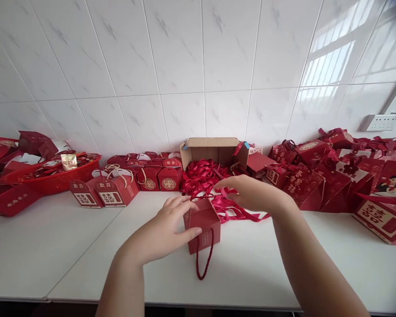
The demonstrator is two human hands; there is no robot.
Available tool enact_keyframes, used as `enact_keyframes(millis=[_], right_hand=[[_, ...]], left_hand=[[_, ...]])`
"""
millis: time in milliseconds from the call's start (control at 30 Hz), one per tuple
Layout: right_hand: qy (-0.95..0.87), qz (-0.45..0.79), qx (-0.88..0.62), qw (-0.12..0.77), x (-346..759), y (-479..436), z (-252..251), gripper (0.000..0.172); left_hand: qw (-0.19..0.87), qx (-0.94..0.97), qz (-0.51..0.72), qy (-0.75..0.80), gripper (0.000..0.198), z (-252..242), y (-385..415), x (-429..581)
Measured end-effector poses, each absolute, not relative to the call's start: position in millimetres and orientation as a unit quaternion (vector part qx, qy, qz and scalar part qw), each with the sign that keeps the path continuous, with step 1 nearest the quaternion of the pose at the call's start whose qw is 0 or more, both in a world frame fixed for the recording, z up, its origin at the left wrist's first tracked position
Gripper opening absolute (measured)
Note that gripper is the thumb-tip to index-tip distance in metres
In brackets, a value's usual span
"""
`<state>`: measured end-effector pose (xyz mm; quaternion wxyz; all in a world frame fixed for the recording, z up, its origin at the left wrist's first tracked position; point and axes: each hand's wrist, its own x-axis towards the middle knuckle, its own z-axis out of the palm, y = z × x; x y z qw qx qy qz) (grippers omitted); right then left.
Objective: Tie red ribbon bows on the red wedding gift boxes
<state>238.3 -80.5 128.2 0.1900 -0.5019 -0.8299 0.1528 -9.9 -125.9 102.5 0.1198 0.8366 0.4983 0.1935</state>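
Observation:
A small red gift box (208, 218) with an open top stands on the white table in front of me. Its dark red rope handle (201, 278) droops down the near side. My left hand (165, 231) grips the box at its left side, thumb on the near face and fingers over the far edge. Just behind the box, my right hand (251, 193) hovers over loose red ribbons (231, 211), fingers stretched to the left and apart; I see nothing in it. More ribbons (206, 174) spill from a cardboard box (214, 142) lying on its side.
Finished-looking red boxes with rope handles (114, 191) stand at the left, near a red basin (59, 180) of wrapped packets. Many ribboned red boxes (305, 185) pile up at the right. A tiled wall (181, 53) rises behind, with a power socket (379, 123) at right.

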Motion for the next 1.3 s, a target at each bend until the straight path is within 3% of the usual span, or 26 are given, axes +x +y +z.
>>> enact_keyframes(millis=[133, 233, 333, 433, 633, 833, 933, 1133, 1300], right_hand=[[-0.807, 0.177, -0.544, 0.144, 242, -30, 103, 0.045], [-0.793, 0.183, -0.571, 0.110, 245, 3, 77, 0.031], [-0.767, 0.173, -0.609, 0.101, 248, 22, 54, 0.005], [-0.739, 0.168, -0.644, 0.101, 246, 31, 37, 0.030], [-0.720, 0.158, -0.666, 0.111, 239, 42, 19, 0.027], [-0.745, 0.129, -0.623, 0.201, 247, 46, 20, 0.019], [-0.754, 0.123, -0.599, 0.242, 246, 45, 11, 0.035], [-0.702, 0.122, -0.583, 0.390, 242, 49, 12, 0.010], [-0.602, 0.135, -0.545, 0.568, 252, 36, 66, 0.036]], left_hand=[[0.122, 0.803, 0.208, 0.545, 0.055, 83, -113, 2], [0.119, 0.794, 0.229, 0.550, 0.052, 67, -105, 7], [0.131, 0.798, 0.239, 0.537, 0.039, 60, -101, 2], [0.144, 0.793, 0.252, 0.535, 0.033, 60, -100, -4], [0.157, 0.772, 0.290, 0.544, 0.037, 63, -99, -2], [0.150, 0.766, 0.299, 0.548, 0.028, 66, -105, 6], [0.096, 0.781, 0.304, 0.537, 0.024, 68, -109, 13], [0.024, 0.774, 0.305, 0.554, 0.026, 68, -115, 31], [0.016, 0.775, 0.282, 0.565, 0.027, 67, -118, 39]])
